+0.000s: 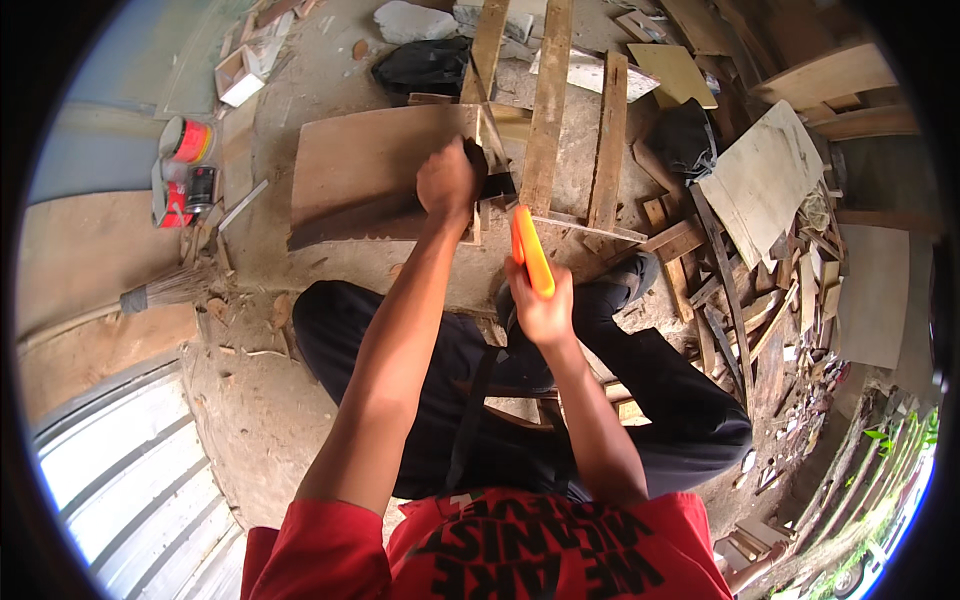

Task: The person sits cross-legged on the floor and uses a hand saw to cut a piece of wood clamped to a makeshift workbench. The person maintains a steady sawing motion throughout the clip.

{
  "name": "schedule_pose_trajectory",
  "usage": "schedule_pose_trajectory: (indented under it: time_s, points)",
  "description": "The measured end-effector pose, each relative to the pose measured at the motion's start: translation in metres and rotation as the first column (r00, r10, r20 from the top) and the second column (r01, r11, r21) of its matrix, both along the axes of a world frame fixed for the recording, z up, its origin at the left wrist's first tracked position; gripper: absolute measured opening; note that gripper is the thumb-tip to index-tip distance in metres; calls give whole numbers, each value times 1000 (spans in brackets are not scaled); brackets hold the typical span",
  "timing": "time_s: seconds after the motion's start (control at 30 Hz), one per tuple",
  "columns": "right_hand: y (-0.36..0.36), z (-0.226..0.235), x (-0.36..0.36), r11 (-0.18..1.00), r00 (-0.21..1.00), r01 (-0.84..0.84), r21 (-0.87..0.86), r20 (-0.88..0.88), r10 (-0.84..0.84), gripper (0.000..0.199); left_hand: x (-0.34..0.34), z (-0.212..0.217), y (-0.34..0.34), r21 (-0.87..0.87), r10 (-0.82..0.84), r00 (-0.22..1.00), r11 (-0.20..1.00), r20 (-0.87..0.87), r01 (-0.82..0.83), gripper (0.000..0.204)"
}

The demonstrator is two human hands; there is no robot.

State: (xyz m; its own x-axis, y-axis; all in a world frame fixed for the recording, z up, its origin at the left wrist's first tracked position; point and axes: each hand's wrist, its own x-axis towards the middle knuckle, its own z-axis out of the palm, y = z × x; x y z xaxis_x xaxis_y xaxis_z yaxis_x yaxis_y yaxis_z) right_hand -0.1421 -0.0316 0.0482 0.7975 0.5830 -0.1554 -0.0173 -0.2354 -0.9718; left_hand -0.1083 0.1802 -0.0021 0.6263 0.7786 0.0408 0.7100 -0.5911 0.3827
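Note:
My right hand [543, 303] grips the orange handle of a handsaw [532, 255]. Its thin blade runs away from me, past the right edge of a brown wooden board [370, 150]. On that edge rests my left hand [448, 182], closed, with its fingers curled over the wood and partly hidden. A small dark piece [497, 186] shows between the left hand and the saw; what it is I cannot tell. Beyond the handle, long wooden slats [547, 110] stretch away, with a narrower slat [608, 140] at their right.
Scrap wood [740, 310] is heaped to the right, below a pale sheet [765, 180]. Cans [187, 140] stand at the left, near a bundle of bristles [160, 292]. A black bag [425, 66] lies at the far side. My bent legs [670, 400] are close under my arms.

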Motion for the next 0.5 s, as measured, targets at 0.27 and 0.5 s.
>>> schedule_pose_trajectory:
  time_s: [0.27, 0.5]
  points:
    - [-127, -18, -95, 999, 992, -47, 5, 114, 46, 14, -3, 18, -4, -134, 44, 998, 990, -38, -49, 24]
    - [-83, -9, -59, 999, 998, -38, 14, 51, 37, 15, -8, 5, -3, -69, 30, 998, 997, 59, -26, 24]
